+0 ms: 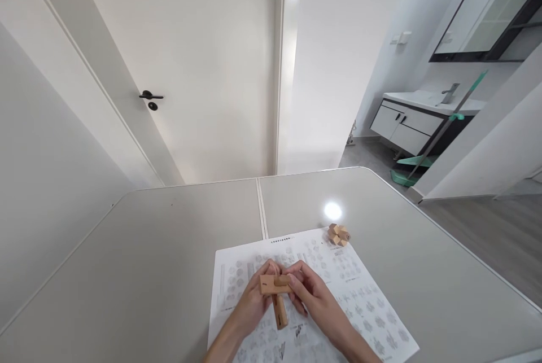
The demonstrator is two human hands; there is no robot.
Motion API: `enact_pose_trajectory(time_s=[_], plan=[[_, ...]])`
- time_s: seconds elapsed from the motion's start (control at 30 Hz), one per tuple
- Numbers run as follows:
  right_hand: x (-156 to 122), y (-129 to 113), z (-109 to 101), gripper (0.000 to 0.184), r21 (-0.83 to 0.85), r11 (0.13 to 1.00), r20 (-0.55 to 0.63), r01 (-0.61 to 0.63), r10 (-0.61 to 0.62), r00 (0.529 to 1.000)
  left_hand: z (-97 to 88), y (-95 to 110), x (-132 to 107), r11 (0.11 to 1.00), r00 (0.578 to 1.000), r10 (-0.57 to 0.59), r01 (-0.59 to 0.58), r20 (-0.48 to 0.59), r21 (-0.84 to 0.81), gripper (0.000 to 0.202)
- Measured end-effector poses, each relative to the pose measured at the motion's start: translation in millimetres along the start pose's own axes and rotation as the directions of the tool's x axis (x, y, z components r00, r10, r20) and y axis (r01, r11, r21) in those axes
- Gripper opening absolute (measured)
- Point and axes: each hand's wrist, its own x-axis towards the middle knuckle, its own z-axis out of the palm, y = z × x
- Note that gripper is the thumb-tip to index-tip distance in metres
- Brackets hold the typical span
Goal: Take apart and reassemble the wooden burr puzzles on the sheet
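Observation:
Both hands meet over a large printed sheet covered in small grey diagrams. Between them are notched wooden puzzle pieces: one wooden bar lies crosswise, and a second wooden bar points down from under it toward me. My left hand has its fingers closed round the left side of the pieces, its fingertips partly hidden behind them. On the other side, my right hand pinches the right end of the crosswise bar with the thumb on top.
An assembled wooden burr puzzle sits at the sheet's top right corner. The grey table has a seam down its middle and rounded far corners. Behind it stands a white door; a sink cabinet and a green dustpan are at right.

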Motion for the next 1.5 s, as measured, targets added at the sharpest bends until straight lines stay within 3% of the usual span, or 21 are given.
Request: enact_pose_trajectory(time_s=[0.2, 0.4, 0.57, 0.73, 0.93, 1.1, 1.33, 1.5], plan=[[-2, 15, 1, 0.049, 0.093, 0.996, -0.015, 0.016, -0.014, 1.000, -0.8, 0, 0, 0.999, 0.999, -0.042, 0.042, 0.033, -0.014, 0.034], [-9, 8, -1, 0.048, 0.122, 0.992, 0.020, 0.020, -0.022, 1.000, 4.1, 7, -1, 0.989, 0.986, -0.114, 0.124, 0.120, -0.076, 0.029], [-22, 4, -5, 0.040, 0.251, 0.968, 0.072, -0.009, -0.010, 0.997, 20.3, 16, -6, 0.987, 0.988, -0.120, 0.130, 0.100, -0.094, 0.026], [-31, -7, -7, 0.040, 0.238, 0.971, 0.031, 0.034, -0.042, 0.999, 42.6, 28, -9, 0.991, 0.990, -0.109, 0.115, 0.086, -0.068, 0.028], [-37, -9, -11, 0.038, 0.339, 0.941, 0.041, 0.000, -0.015, 0.999, 63.9, 34, -10, 0.987, 0.988, -0.143, 0.148, 0.065, -0.069, 0.029], [-46, -8, -16, 0.037, 0.351, 0.936, 0.016, 0.011, -0.018, 1.000, 73.7, 35, -11, 0.979, 0.978, -0.188, 0.194, 0.088, -0.065, 0.031], [-56, 1, -21, 0.041, 0.482, 0.876, -0.015, -0.029, 0.042, 0.999, 82.1, 31, -4, 0.953, 0.957, -0.269, 0.280, 0.106, -0.117, 0.020], [-58, 5, -24, 0.044, 0.514, 0.857, -0.095, -0.047, 0.111, 0.989, 88.9, 22, 0, 0.939, 0.948, -0.316, 0.316, 0.029, -0.137, 0.027]])
